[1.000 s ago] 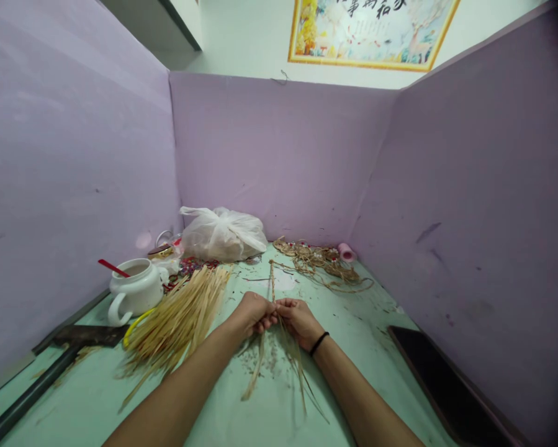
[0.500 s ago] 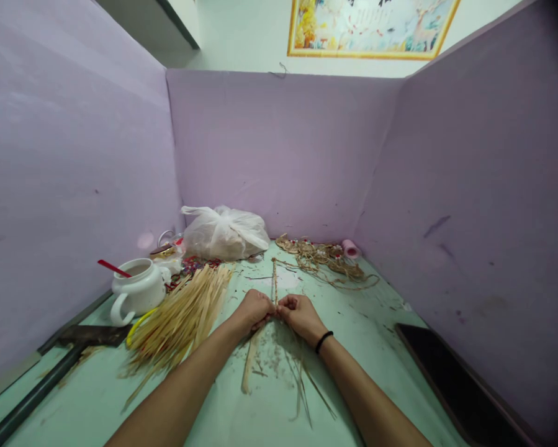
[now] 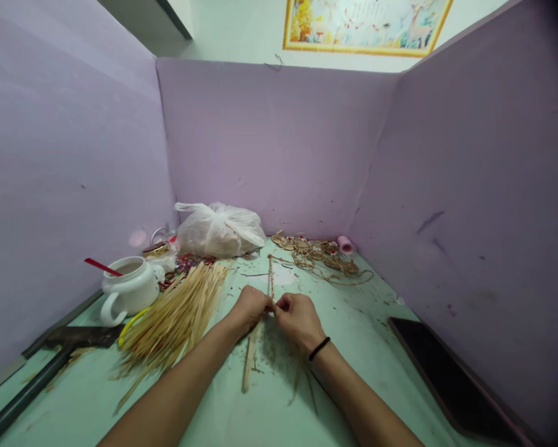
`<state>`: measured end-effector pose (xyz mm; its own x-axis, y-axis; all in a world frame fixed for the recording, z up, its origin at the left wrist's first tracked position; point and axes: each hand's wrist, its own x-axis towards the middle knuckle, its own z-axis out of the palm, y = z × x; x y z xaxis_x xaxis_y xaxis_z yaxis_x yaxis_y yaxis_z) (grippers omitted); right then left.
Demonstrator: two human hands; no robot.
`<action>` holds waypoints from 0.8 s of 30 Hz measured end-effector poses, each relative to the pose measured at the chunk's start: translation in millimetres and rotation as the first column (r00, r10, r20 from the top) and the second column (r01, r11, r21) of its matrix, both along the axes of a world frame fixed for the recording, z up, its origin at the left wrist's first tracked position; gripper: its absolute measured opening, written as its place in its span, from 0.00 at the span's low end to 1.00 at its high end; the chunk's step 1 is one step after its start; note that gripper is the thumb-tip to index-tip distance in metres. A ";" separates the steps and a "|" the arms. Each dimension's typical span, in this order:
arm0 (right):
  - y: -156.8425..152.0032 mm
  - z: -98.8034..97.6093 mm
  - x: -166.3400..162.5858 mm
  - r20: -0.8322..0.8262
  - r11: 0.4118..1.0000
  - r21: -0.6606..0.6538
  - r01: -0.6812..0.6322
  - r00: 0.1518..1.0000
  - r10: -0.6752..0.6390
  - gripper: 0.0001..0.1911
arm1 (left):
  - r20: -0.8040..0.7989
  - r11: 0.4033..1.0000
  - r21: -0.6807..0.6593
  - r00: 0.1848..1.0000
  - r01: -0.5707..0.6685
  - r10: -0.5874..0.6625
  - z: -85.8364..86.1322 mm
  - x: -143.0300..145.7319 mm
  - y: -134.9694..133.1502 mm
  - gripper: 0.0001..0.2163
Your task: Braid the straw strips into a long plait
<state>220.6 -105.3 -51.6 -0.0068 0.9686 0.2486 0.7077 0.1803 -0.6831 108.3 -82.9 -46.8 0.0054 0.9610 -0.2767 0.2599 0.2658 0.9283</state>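
Observation:
A thin straw cord (image 3: 272, 276) runs from the far part of the table toward me, and its near end sits between my two hands. My left hand (image 3: 253, 307) is closed, pinching the cord at that end. Right beside it, my right hand (image 3: 298, 316) pinches the cord too, thumb and forefinger together; a black band circles that wrist. Loose strands, partly blurred, hang under my right hand. A flat straw strip (image 3: 249, 363) lies below my left hand. To the left is a spread bundle of dry straw (image 3: 180, 316).
A white pot (image 3: 130, 287) with a red stick stands at left, near a dark-handled tool (image 3: 50, 366). At the back are a tied plastic bag (image 3: 220, 231), tangled cords with beads (image 3: 323, 256) and a pink roll (image 3: 346, 246). A black tablet-like slab (image 3: 446, 379) lies at right. Purple partitions enclose the table.
My hands stay together at the cord's near end, with the right fingers slightly shifted. The loose strands beneath my right hand have swung and show less. The whole view has shifted slightly.

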 end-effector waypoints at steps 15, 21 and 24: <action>-1.5 2.1 2.4 -0.098 0.984 0.178 -0.019 0.995 0.037 0.11 | 0.220 0.985 0.001 0.961 0.171 -0.167 6.8 -13.2 3.2 0.09; 17.2 -3.7 5.5 -0.595 0.985 -0.170 -0.005 0.798 -0.099 0.07 | 0.178 0.971 -0.015 0.956 0.238 -0.232 2.8 -14.7 3.9 0.09; 18.3 -7.3 3.6 -0.727 0.901 -0.370 -0.228 0.674 -0.129 0.05 | 0.152 0.968 -0.013 0.957 0.251 -0.246 0.1 -14.9 4.8 0.09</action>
<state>224.2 -87.0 -58.9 -0.0504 0.9764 -0.2101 -0.0435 -0.2123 -0.9762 93.4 -78.0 -46.7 0.2862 0.9149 -0.2846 0.1816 0.2399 0.9537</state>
